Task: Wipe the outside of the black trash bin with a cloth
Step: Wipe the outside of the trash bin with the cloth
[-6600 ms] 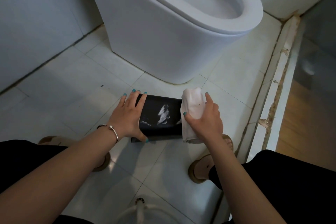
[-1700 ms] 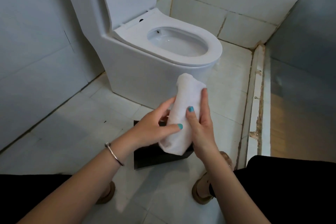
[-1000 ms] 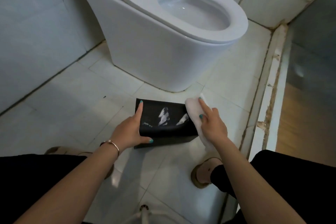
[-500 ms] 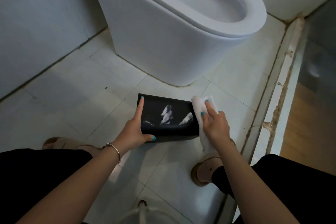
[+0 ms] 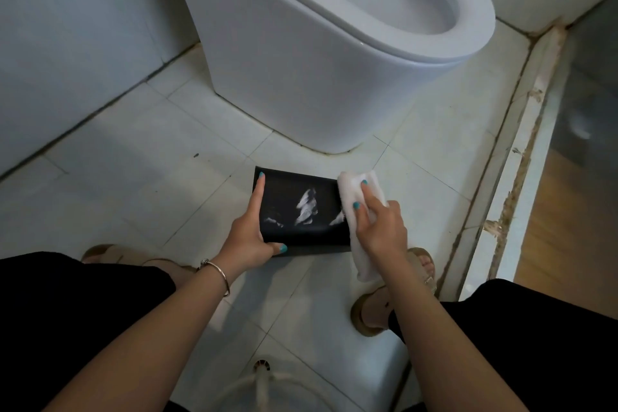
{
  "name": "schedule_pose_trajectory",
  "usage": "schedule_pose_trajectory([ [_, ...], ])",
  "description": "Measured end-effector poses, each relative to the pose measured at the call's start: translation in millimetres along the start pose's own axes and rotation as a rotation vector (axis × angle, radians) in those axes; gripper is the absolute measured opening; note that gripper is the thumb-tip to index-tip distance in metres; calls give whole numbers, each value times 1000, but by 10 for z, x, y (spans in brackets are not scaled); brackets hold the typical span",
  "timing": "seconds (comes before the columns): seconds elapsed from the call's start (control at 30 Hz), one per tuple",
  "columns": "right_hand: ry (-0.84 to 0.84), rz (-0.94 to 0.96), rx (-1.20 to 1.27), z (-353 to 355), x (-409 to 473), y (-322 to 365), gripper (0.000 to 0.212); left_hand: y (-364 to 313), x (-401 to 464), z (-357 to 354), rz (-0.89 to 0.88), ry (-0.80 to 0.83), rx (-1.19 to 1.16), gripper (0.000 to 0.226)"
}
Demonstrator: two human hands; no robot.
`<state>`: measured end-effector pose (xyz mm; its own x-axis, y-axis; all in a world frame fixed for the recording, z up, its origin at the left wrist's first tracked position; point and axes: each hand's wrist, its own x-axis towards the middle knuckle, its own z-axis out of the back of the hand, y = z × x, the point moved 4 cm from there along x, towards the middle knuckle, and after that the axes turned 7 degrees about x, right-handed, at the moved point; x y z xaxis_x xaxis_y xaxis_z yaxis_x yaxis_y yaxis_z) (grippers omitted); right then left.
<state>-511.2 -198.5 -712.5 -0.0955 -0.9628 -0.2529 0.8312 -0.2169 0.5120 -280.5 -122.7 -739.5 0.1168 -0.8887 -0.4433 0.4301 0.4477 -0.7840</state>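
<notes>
The black trash bin (image 5: 301, 211) stands on the tiled floor in front of the toilet, its dark inside showing white glints. My left hand (image 5: 249, 231) holds the bin's left rim, forefinger stretched along the edge and thumb hooked over the near edge. A folded white cloth (image 5: 359, 197) lies against the bin's right side. My right hand (image 5: 378, 221) grips the cloth and presses it on that side; the cloth's lower end hangs below my palm.
A white toilet (image 5: 317, 60) stands just behind the bin. A tiled wall (image 5: 67, 43) is on the left. A raised stone sill (image 5: 521, 150) runs along the right, wood floor beyond. My sandalled feet (image 5: 374, 311) flank the bin. A white hose (image 5: 264, 381) sits at the bottom.
1.7 s ago both hands held the cloth up in front of me. My left hand then took the bin's left rim and my right hand brought the cloth to the bin's right side.
</notes>
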Motion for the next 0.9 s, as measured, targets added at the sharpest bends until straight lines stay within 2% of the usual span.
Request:
schedule_pose_trajectory([
  [0.17, -52, -105, -31, -44, -48, 4, 46, -4, 6, -14, -2, 3, 14, 135],
  [0.37, 35, 127, -128, -10, -44, 92, 45, -7, 20, -7, -20, 12, 36, 135],
  [0.5, -39, -71, -75, 81, 67, -81, 45, -9, 40, 9, -19, 17, 31, 135],
  [0.6, -74, -114, -62, -26, -46, 29, 44, -21, 35, -9, -15, 25, 25, 135],
  [0.8, 9, 60, -133, -100, -155, 188, 46, -2, 6, -9, -24, 14, 15, 136],
  [0.9, -8, 15, -152, 14, -28, 19, 45, 12, 19, 10, -17, 24, 0, 135],
])
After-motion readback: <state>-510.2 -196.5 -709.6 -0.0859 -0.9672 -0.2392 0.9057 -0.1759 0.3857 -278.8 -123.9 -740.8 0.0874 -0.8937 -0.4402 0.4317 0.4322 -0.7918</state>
